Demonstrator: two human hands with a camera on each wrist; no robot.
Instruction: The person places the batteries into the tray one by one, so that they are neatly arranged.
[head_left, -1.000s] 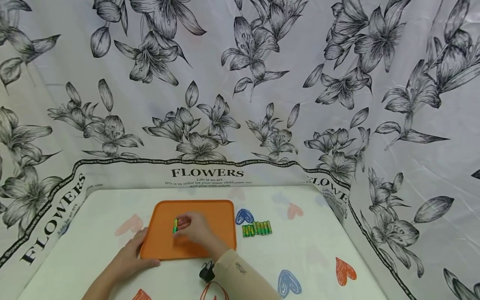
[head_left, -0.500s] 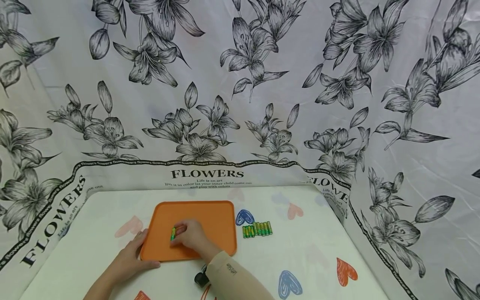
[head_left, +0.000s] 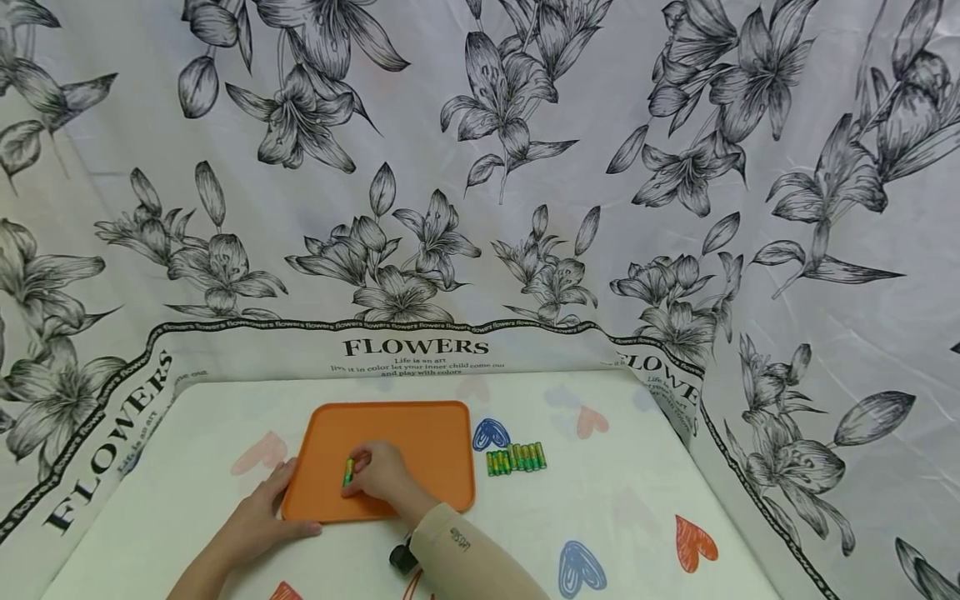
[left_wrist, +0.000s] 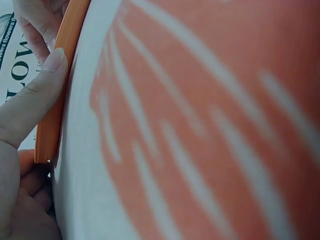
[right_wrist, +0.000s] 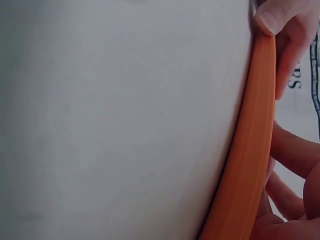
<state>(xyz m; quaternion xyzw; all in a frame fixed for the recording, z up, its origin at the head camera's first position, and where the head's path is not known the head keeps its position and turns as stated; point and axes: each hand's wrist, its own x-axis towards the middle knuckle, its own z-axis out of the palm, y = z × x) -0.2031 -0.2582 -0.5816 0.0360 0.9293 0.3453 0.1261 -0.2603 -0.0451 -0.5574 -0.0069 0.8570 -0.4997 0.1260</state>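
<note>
My right hand [head_left: 384, 473] pinches a green-and-yellow battery [head_left: 348, 472] at the left half of the orange tray [head_left: 431, 467]. The battery stands roughly upright; whether its lower end touches the tray floor I cannot tell. At the tray's near left corner, my left hand [head_left: 258, 517] holds the rim, its thumb along the front edge and its fingers along the left side. In the left wrist view, the left thumb [left_wrist: 42, 87] presses against the tray wall [left_wrist: 67, 65]. The right wrist view has the tray's front wall [right_wrist: 247, 150] between the two hands; the battery is hidden there.
Several more green-and-yellow batteries [head_left: 516, 458] stand in a tight row just right of the tray. A white cloth with printed hearts [head_left: 581, 570] covers the table. A flower-printed curtain [head_left: 420, 250] encloses the back and sides.
Over the last second my right hand has lowered and moved slightly left with the battery, then stayed nearly still. My left hand keeps its place at the tray corner.
</note>
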